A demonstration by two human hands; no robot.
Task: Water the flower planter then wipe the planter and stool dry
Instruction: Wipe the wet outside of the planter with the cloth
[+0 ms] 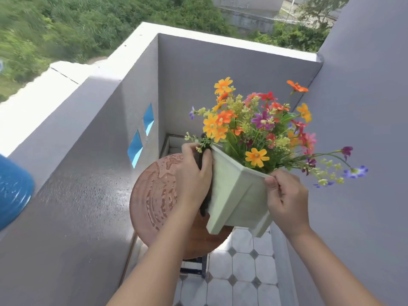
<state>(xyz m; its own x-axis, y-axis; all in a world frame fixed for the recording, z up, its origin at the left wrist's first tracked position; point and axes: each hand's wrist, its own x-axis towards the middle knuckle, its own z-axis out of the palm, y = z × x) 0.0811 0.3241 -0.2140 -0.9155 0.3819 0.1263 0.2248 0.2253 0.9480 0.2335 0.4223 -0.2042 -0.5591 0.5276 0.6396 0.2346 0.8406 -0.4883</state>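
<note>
A pale green square planter [238,195] full of orange, yellow, red and purple flowers [262,127] is lifted and tilted above a round brown stool [154,195]. Water drops and streaks lie on the stool's top. My right hand [287,199] grips the planter's right rim corner. My left hand [194,175] presses a dark cloth [204,208] against the planter's left side; only the cloth's edges show past my fingers.
A grey parapet wall [88,162] with two blue diamond openings runs along the left. A blue object [13,191] sits on its ledge at the far left. Grey walls close the back and right. Tiled floor [242,272] lies below.
</note>
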